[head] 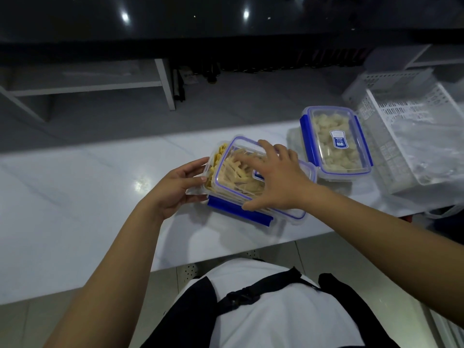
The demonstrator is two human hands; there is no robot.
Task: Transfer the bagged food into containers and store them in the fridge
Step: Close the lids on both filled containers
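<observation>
Head view: the left hand [179,188] grips the near container's [227,169] left end on the counter [75,209]. The right hand [275,177] lies spread on its lid [297,213], fingers relaxed. A second container [335,143] stands just beside.

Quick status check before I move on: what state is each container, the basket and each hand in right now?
Near container: filled with pale strips, lid laid on top, front blue latch not snapped down.
Far container: filled with pale chunks, lid on; whether latched, cannot tell.
White basket: on the counter, clear plastic bag inside.
Left hand: grips the near container's left end.
Right hand: pressing flat on the lid.
</observation>
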